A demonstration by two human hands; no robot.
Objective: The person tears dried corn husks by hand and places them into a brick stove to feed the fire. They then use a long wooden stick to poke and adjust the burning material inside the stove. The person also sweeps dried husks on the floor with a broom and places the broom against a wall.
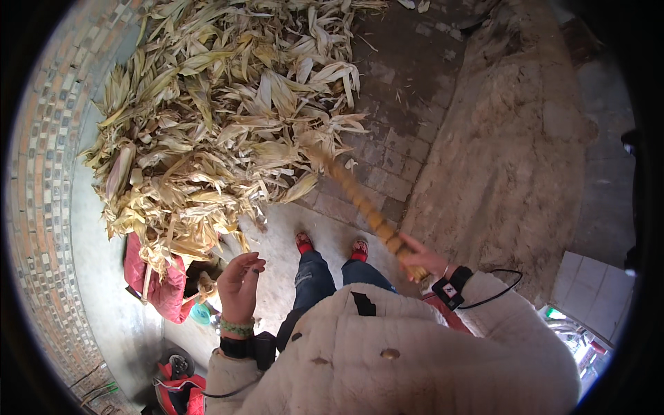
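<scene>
My right hand (423,258) is closed around the near end of a long, ridged yellow-brown stick (365,205), which may be a bound broom handle. It slants up to the left, and its far end blurs against the right edge of a heap of dry corn husks (249,135). Loosely curled and holding nothing, my left hand (238,288) is raised in front of me. Below the heap, close to that hand, lies a red quilted cloth (155,280) draped over a frame. What the husks cover cannot be seen.
A brick wall (39,181) curves along the left. On the right runs a raised earthen slope (508,166) beside the brick floor (394,161). A small tan animal (206,285), partly hidden, and a green basin (200,314) are near the cloth. A red wheeled object (181,389) stands lower left.
</scene>
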